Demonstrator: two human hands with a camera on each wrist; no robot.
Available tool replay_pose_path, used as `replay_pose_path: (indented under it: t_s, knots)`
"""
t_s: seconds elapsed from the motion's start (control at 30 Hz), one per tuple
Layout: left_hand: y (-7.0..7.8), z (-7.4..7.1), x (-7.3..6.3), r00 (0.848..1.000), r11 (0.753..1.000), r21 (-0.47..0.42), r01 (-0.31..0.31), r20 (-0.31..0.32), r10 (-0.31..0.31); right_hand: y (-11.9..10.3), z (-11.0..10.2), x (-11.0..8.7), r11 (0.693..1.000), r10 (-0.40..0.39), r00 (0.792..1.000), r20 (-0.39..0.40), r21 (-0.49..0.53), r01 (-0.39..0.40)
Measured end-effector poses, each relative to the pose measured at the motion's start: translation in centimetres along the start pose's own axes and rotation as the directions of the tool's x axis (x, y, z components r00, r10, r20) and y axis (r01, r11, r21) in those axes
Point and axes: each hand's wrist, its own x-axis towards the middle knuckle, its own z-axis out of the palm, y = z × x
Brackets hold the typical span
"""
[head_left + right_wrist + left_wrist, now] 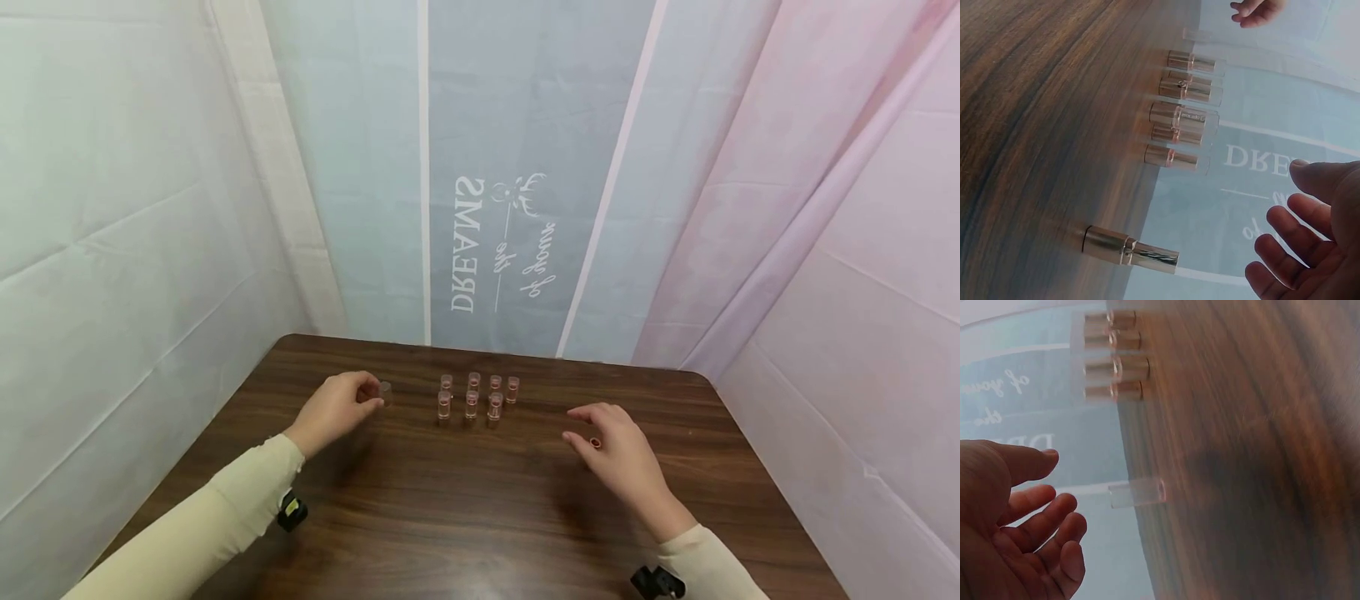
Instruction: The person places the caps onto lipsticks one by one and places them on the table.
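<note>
My left hand is beside a small clear cap at the left of the table, its fingers loosely bent. In the left wrist view a gap shows between that hand and the upright clear cap. Over on the right, my right hand partly hides an uncapped gold lipstick tube. The right wrist view has this lipstick tube upright on the table, apart from the relaxed fingers of the right hand. Neither hand holds anything.
Several gold lipstick tubes with clear caps stand in two rows at the middle back of the brown wooden table. A hanging cloth with lettering forms the back, and white cloth walls enclose the sides.
</note>
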Motion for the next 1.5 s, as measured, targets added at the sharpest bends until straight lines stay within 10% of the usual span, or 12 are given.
replay_pose_path:
  t_s: [0.5,1.5]
  knots:
    - [-1.7,2.0,4.7,0.993,0.985,0.128,0.119,-0.002,-0.119,1.2,0.1,-1.0,0.999,0.041,0.999,-0.018,0.02,-0.04]
    - [-1.8,2.5,4.8,0.993,0.992,0.045,0.115,-0.011,-0.115,2.7,-0.3,-1.8,0.996,0.091,0.996,-0.002,0.018,-0.091]
